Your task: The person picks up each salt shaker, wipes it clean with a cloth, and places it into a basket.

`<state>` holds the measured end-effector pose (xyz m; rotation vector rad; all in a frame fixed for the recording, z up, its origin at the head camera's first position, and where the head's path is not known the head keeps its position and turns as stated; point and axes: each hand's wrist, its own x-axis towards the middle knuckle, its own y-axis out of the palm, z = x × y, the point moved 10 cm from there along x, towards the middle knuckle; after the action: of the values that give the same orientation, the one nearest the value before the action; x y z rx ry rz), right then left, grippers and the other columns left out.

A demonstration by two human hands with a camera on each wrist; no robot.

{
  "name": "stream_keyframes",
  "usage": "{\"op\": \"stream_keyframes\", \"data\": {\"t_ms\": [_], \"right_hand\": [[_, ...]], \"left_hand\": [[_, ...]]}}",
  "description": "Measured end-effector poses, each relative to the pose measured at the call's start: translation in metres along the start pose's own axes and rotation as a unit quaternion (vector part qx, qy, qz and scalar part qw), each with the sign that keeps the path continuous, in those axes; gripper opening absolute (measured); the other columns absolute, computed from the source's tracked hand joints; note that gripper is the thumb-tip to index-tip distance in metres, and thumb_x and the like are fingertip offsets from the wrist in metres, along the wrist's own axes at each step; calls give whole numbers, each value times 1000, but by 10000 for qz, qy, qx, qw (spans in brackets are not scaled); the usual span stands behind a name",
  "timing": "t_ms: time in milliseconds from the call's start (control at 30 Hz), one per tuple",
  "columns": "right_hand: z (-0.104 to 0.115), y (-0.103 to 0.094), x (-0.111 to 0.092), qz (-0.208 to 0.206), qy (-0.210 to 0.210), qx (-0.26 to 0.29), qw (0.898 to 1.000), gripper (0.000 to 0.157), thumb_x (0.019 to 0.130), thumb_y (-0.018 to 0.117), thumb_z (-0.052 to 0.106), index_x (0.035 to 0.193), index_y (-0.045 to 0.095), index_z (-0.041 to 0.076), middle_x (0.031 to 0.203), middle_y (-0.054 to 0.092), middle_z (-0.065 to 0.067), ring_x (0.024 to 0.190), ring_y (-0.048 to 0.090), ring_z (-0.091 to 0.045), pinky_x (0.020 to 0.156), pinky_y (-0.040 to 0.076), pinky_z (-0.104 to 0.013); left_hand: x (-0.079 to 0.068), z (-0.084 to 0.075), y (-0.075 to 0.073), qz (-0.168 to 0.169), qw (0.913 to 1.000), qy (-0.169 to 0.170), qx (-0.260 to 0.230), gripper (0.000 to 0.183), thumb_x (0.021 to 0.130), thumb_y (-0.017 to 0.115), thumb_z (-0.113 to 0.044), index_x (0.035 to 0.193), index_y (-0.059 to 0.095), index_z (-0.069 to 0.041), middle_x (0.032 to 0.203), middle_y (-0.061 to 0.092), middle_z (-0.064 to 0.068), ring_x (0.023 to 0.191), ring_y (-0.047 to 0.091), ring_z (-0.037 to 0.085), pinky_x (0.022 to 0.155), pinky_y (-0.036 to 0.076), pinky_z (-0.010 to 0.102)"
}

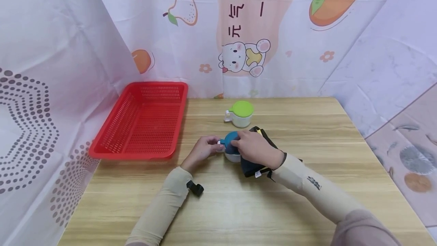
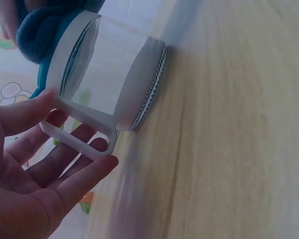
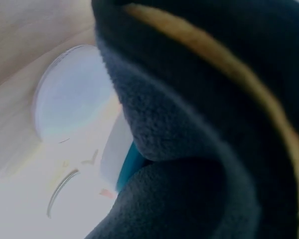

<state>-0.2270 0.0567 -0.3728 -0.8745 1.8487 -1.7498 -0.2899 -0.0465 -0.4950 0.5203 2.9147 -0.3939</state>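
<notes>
A clear jar with a white base (image 1: pixel 233 158) and a blue lid (image 1: pixel 231 136) stands at the middle of the table. My left hand (image 1: pixel 206 146) holds its white handle (image 2: pixel 72 139), thumb at the top and fingers passing behind and under. From the other side, my right hand (image 1: pixel 254 148) grips a dark grey cloth (image 1: pixel 250 168) with yellow edging and rests it against the lid. In the left wrist view a fold of the cloth (image 2: pixel 37 37) lies on the lid. The cloth fills most of the right wrist view and hides the right fingers there.
Behind the jar stands a similar handled jar (image 1: pixel 241 120) with a green lid (image 1: pixel 242 108). A red plastic basket (image 1: pixel 133 156) sits at the left of the wooden table (image 1: pixel 218 208). Printed curtains (image 1: pixel 191 48) hang along the back and sides.
</notes>
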Motion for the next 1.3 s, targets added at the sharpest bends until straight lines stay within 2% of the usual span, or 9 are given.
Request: {"op": "stream_keyframes", "data": {"t_ms": [300,467,600,733,1000,1300], "right_hand": [[9,-4,17,-226,45,-242,9994,12,87,67,13,95,75,16,84,62,-7,72,54,-18,60,53,-29],[13,-4,30,-129,107,-293,9994,13,85,68,13,95,76,17,85,63,-8,73,57,-21,58,54,-32],[8,-4,35,-14,313,-187,9993,15,83,69,11,94,76,18,84,64,-8,72,58,-21,58,54,-33],[1,-2,36,73,482,11,9988,17,85,65,9,93,75,19,82,62,-7,71,58,-19,56,54,-33],[-8,5,38,87,598,104,9981,17,86,63,9,92,75,19,82,62,-6,70,57,-16,56,54,-34],[-21,7,39,331,973,465,9936,20,88,61,9,98,76,16,85,63,-7,73,59,-18,60,56,-36]], "left_hand": [[-4,-5,-3,15,9998,9,204,18,90,62,-7,105,70,-2,95,67,7,83,58,14,76,53,32],[-4,-7,-6,-55,9997,203,117,19,86,60,0,103,69,3,91,69,8,79,58,10,74,52,29],[-2,-8,-4,-23,9997,251,34,20,86,59,1,103,68,5,92,70,9,78,58,8,73,53,31],[-1,-7,-2,-2,9999,157,-65,20,85,60,1,103,68,5,94,70,9,79,58,8,74,54,32],[-1,-5,-1,66,9999,35,-137,19,82,68,-4,101,71,-1,91,68,4,81,59,17,71,53,34],[-4,-10,0,171,9996,73,-198,20,84,70,-5,102,70,2,90,68,4,82,58,17,75,54,36]]}}
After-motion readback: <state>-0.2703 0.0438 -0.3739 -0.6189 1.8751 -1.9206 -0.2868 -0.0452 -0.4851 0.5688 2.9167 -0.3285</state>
